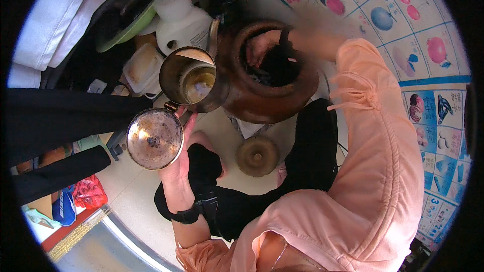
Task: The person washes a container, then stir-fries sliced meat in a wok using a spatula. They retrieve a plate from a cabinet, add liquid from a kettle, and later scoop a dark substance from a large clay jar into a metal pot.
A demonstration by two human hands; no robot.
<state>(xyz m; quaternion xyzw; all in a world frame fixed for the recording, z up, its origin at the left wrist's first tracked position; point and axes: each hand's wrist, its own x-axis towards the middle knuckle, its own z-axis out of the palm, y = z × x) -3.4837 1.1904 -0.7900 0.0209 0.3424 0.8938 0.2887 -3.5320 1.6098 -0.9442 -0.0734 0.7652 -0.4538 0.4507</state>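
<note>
My left hand [181,151] holds a metal pot [188,76] from below, beside the brown jar. The pot's hinged lid [155,138] hangs open over my palm and wrist side, its inner face stained. Some yellowish liquid lies at the bottom of the pot. My right hand [261,48] reaches through the mouth of a large brown earthenware jar [261,105], fingers bent downward; whether they grip anything inside is hidden by the dark interior. On the floor below the jar lies a round brown lid [258,156] with a small knob.
A white plastic jug [183,26], a green basin [130,32] and a clear plastic container [143,68] stand beyond the pot. Picture charts [412,45] cover the right side. A red plastic bag [90,192] lies at lower left. My black-clad legs flank the floor lid.
</note>
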